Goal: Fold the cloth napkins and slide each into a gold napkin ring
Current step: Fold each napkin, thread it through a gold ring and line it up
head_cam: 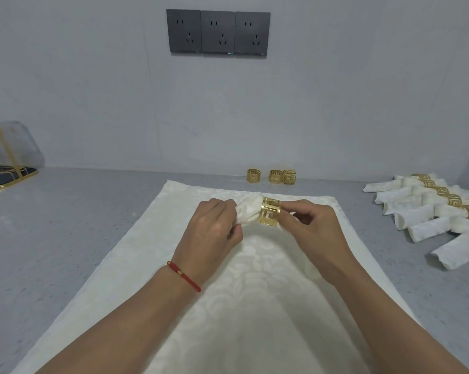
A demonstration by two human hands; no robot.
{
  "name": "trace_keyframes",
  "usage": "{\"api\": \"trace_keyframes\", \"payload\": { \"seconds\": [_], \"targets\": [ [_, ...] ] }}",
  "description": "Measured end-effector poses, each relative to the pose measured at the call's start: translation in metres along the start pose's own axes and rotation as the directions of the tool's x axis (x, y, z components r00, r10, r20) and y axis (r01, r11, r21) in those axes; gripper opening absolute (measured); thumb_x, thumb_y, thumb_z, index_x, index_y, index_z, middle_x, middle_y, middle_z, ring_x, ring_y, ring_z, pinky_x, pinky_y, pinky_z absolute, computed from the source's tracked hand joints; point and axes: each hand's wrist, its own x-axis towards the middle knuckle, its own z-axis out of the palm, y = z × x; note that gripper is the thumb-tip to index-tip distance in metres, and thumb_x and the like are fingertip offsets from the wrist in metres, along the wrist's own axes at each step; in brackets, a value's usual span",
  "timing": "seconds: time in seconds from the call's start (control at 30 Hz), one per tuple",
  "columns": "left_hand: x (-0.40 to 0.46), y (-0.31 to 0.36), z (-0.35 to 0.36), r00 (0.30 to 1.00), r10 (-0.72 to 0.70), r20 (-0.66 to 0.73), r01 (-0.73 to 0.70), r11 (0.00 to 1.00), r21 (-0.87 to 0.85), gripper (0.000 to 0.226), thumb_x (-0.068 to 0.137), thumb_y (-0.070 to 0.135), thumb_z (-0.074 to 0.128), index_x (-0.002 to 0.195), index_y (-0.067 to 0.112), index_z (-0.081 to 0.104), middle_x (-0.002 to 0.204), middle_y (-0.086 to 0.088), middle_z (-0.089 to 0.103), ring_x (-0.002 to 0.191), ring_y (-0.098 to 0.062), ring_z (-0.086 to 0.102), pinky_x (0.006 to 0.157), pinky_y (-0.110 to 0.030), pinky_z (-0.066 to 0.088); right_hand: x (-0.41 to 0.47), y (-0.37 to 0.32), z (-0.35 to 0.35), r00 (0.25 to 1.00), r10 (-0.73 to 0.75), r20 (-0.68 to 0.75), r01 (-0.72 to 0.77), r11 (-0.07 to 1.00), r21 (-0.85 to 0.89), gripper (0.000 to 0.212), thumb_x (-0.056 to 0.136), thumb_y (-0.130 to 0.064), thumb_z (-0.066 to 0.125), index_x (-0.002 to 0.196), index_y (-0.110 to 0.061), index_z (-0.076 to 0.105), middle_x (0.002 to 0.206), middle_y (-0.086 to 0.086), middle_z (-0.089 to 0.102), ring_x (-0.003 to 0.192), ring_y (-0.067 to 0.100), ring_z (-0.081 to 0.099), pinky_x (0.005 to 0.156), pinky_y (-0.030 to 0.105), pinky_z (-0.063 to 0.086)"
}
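1. We see the left hand (214,225) curled round the left end of a rolled napkin (249,211), thumb and fingers pinching the white cloth just above the spread cloth below it.
2. The right hand (313,228) pinches a gold napkin ring (269,215) by its right edge; the ring sits around the rolled napkin, near its middle, with the cloth's left part sticking out toward the left hand.
3. Whatever part of the napkin lies to the right of the ring is hidden behind the right hand's fingers, so we cannot tell how far it goes through.
4. Both hands hold this roll over a large cream patterned cloth (255,306) laid flat on the grey bench (66,238).
5. A red string bracelet (184,276) circles the left wrist.
6. Farther back on the bench, near the wall, stand three spare gold rings (271,176): one alone on the left, and two touching each other just to its right.
7. At the right side of the bench lies a row of finished napkins (430,211), each rolled and wearing a gold band, overlapping one another in a slanted line.
8. At the far left edge sits a gold-framed holder (9,160) on a dark base.
9. On the wall above we see three dark power sockets (218,31) side by side.
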Motion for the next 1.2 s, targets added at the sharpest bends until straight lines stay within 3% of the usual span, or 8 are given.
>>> {"api": "trace_keyframes", "payload": {
  "seconds": [0.17, 0.23, 0.43, 0.6, 0.77, 0.93, 1.03, 1.2],
  "targets": [
    [0.001, 0.006, -0.002, 0.991, 0.136, 0.002, -0.136, 0.991, 0.008, 0.018, 0.081, -0.002, 0.046, 0.078, -0.001, 0.063, 0.079, -0.006, 0.060, 0.077, -0.023, 0.051, 0.072, -0.032, 0.046, -0.002, -0.005, -0.009, 0.978, 0.173, 0.117, -0.176, 0.984, 0.010, 0.020, 0.082, -0.045, 0.081, 0.083, -0.025, 0.084, 0.073, 0.002, 0.063, 0.067, 0.009, 0.047, 0.069, 0.033, 0.040],
    [0.001, 0.007, -0.002, 0.986, 0.166, 0.037, -0.166, 0.986, 0.015, 0.030, 0.088, 0.000, 0.036, 0.078, -0.001, 0.064, 0.084, -0.007, 0.063, 0.078, -0.028, 0.057, 0.074, -0.036, 0.049, -0.003, -0.009, -0.010, 0.958, 0.256, 0.128, -0.261, 0.965, 0.020, 0.013, 0.080, -0.044, 0.082, 0.081, -0.031, 0.084, 0.079, -0.007, 0.071, 0.079, 0.005, 0.057, 0.075, 0.030, 0.044],
    [-0.001, 0.006, -0.001, 0.983, 0.174, 0.066, -0.173, 0.985, -0.014, 0.043, 0.097, 0.007, 0.026, 0.076, -0.001, 0.063, 0.085, -0.007, 0.064, 0.078, -0.028, 0.059, 0.076, -0.037, 0.049, -0.004, -0.010, -0.012, 0.955, 0.276, 0.105, -0.279, 0.960, 0.011, 0.019, 0.078, -0.042, 0.085, 0.082, -0.024, 0.084, 0.076, -0.016, 0.071, 0.067, 0.000, 0.055, 0.068, 0.025, 0.042],
    [0.003, 0.008, 0.001, 0.980, 0.184, 0.075, -0.179, 0.982, -0.067, 0.020, 0.082, -0.002, 0.039, 0.069, 0.004, 0.053, 0.070, -0.004, 0.051, 0.074, -0.021, 0.044, 0.073, -0.028, 0.041, -0.001, -0.005, -0.015, 0.948, 0.299, 0.109, -0.299, 0.954, -0.008, 0.039, 0.075, -0.047, 0.085, 0.093, -0.012, 0.083, 0.057, -0.007, 0.036, 0.062, 0.017, 0.023, 0.059, 0.031, 0.023],
    [0.003, 0.004, 0.002, 0.979, 0.190, 0.071, -0.185, 0.980, -0.077, 0.017, 0.079, -0.001, 0.040, 0.069, 0.004, 0.052, 0.069, -0.004, 0.050, 0.072, -0.021, 0.042, 0.071, -0.027, 0.040, -0.002, -0.006, -0.011, 0.940, 0.323, 0.110, -0.330, 0.943, 0.051, 0.036, 0.070, -0.039, 0.089, 0.089, -0.010, 0.082, 0.076, 0.004, 0.043, 0.069, 0.016, 0.028, 0.064, 0.034, 0.022],
    [0.004, 0.003, 0.003, 0.984, 0.157, 0.079, -0.153, 0.986, -0.058, 0.011, 0.072, -0.006, 0.050, 0.069, 0.004, 0.053, 0.068, -0.002, 0.050, 0.070, -0.019, 0.041, 0.069, -0.021, 0.033, -0.004, -0.009, -0.010, 0.942, 0.322, 0.095, -0.327, 0.943, 0.054, 0.020, 0.076, -0.036, 0.086, 0.084, -0.017, 0.085, 0.053, -0.016, 0.041, 0.054, 0.012, 0.022, 0.056, 0.027, 0.020],
    [0.004, 0.004, 0.001, 0.986, 0.156, 0.064, -0.152, 0.986, -0.061, 0.012, 0.071, -0.007, 0.048, 0.068, 0.004, 0.053, 0.067, -0.002, 0.045, 0.071, -0.016, 0.034, 0.072, -0.016, 0.024, -0.004, -0.009, -0.010, 0.941, 0.318, 0.114, -0.321, 0.947, 0.012, 0.031, 0.073, -0.046, 0.086, 0.089, -0.020, 0.085, 0.054, -0.015, 0.039, 0.054, 0.010, 0.026, 0.053, 0.023, 0.025],
    [0.003, 0.007, -0.003, 0.986, 0.110, 0.129, -0.096, 0.989, -0.108, 0.014, 0.069, -0.005, 0.065, 0.076, 0.005, 0.057, 0.070, -0.002, 0.053, 0.069, -0.023, 0.047, 0.063, -0.027, 0.039, -0.005, -0.011, -0.008, 0.934, 0.350, 0.072, -0.355, 0.931, 0.087, 0.012, 0.070, -0.034, 0.088, 0.078, -0.026, 0.085, 0.073, -0.011, 0.061, 0.069, 0.007, 0.047, 0.068, 0.026, 0.038]
  ]
}}
